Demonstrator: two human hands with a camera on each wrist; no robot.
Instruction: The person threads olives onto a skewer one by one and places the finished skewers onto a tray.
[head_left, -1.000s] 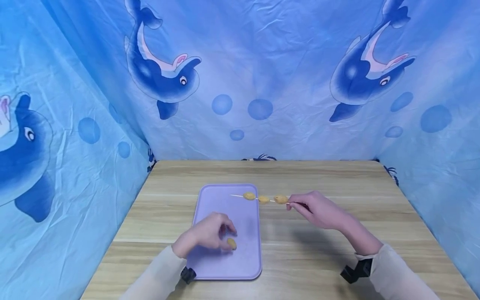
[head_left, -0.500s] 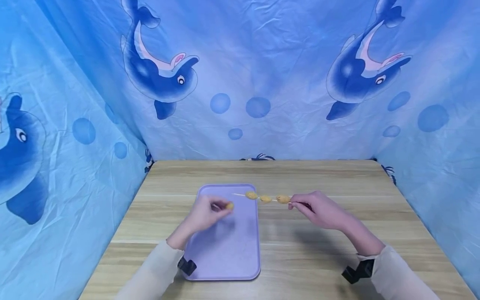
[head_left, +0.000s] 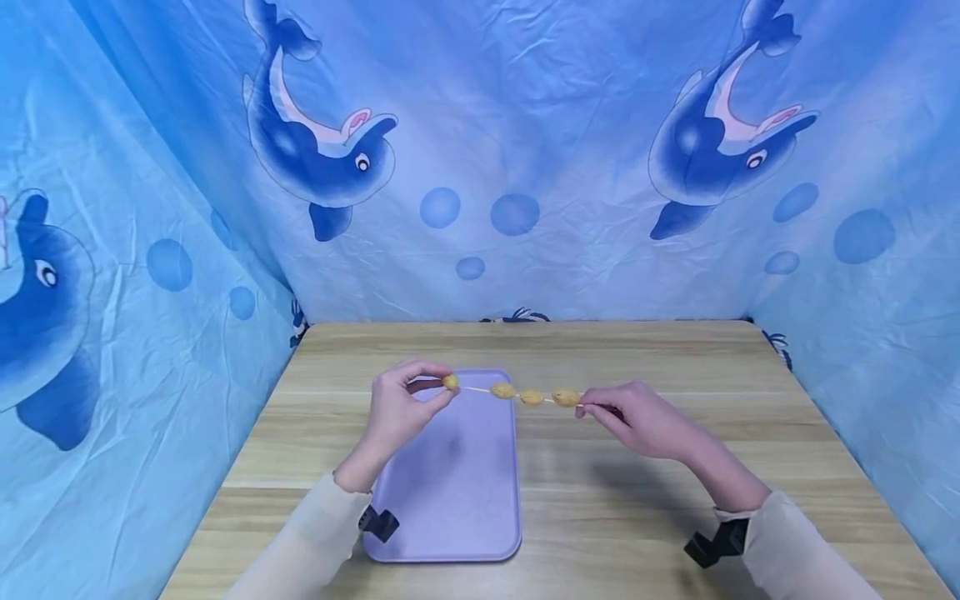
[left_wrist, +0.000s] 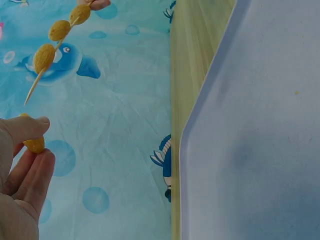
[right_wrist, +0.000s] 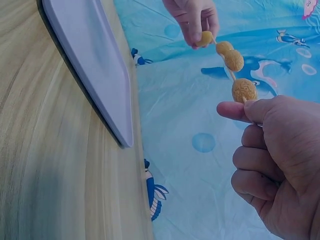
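With thumb and fingers, my left hand (head_left: 401, 404) pinches a small oval yellow-brown ball (left_wrist: 35, 145) that looks like a baby potato. My right hand (head_left: 637, 417) grips the near end of a thin wooden skewer (left_wrist: 34, 88), held roughly level and pointing left. Threaded along the skewer are three similar balls (head_left: 531, 397), with small gaps between them. The bare pointed tip faces the loose ball; the left wrist view shows a gap between them. In the right wrist view, the ball nearest my right fingertips is a rough oval ball (right_wrist: 244, 90).
A shallow purple tray (head_left: 465, 500) lies on the wood-grain table (head_left: 637, 350), under and in front of my left hand. Blue cloth walls (head_left: 480, 125) printed with dolphins stand behind and at both sides of the table.
My left hand has lifted the loose ball from low over the tray, moving it forward and up to the skewer's tip. My right hand and the skewer have hardly moved.
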